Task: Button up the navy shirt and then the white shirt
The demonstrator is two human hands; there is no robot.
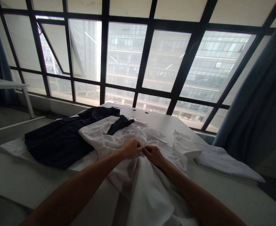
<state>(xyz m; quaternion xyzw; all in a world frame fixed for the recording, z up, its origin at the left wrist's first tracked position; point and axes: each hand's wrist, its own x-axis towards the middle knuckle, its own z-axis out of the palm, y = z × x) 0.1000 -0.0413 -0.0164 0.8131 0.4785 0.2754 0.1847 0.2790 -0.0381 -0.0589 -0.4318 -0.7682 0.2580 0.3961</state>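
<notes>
A white shirt (pixel 149 188) lies spread and rumpled over the table, its lower part hanging toward me. Both hands meet at the middle of it. My left hand (pixel 131 148) is closed, its fingertips pinching the fabric. Right beside it, my right hand (pixel 153 154) pinches the cloth too, thumb and fingers together. Whatever small part sits between the fingertips is hidden. One white sleeve (pixel 93 133) stretches left over a dark navy shirt (pixel 60 141), which lies flat on the table.
To the right, folded white cloth (pixel 225 161) rests near the edge of the white table (pixel 234 197). Large windows (pixel 126 53) stand behind, with a blue curtain (pixel 251 91) at the right. Another white table (pixel 6 83) stands at the far left.
</notes>
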